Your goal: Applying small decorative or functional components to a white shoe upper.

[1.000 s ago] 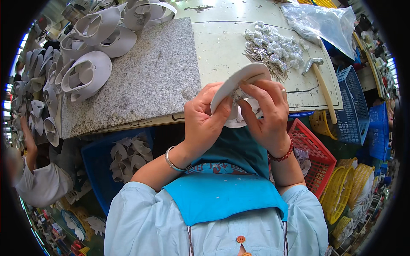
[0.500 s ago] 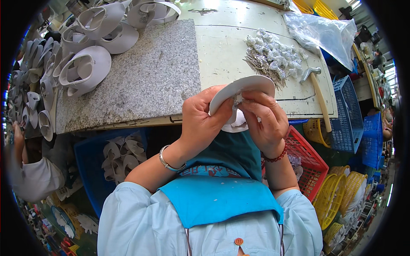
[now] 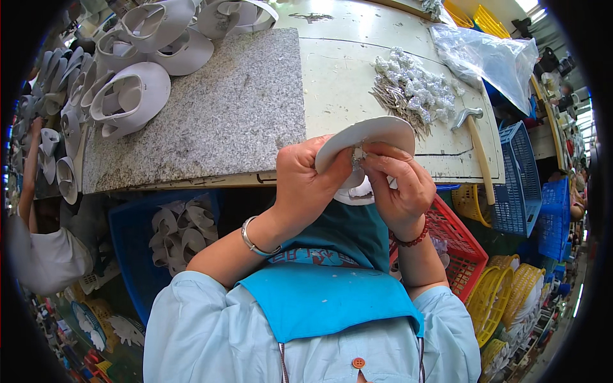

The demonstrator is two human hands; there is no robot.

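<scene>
Just past the near edge of the pale, worn surface (image 3: 345, 70), in front of the person's chest, a pale grey, curved, visor-shaped piece (image 3: 380, 131) is held up between the two hands, its broad brim arching on the far side and a white band (image 3: 357, 196) showing below. The left hand (image 3: 306, 175) is clamped on the brim's left end, thumb on the near face and fingers mostly hidden behind. The right hand (image 3: 402, 185) has its bent fingertips gathered under the brim, beside a small silvery bit (image 3: 357, 154); whether they pinch it or only press there, I cannot tell.

Beyond the hands on the surface lies a loose heap of crinkly silver ornaments (image 3: 418, 83) with thin metal stems, and to its right a hammer (image 3: 480, 156) with a metal head and light wooden handle. A speckled grey stone slab (image 3: 211, 121) covers the surface on the left, with more pale grey visor-shaped pieces (image 3: 156, 89) crowded at its far left. Below the surface stand a blue plastic tub (image 3: 128, 255), holding similar pale pieces (image 3: 185, 236), and a red slatted plastic basket (image 3: 466, 252).
</scene>
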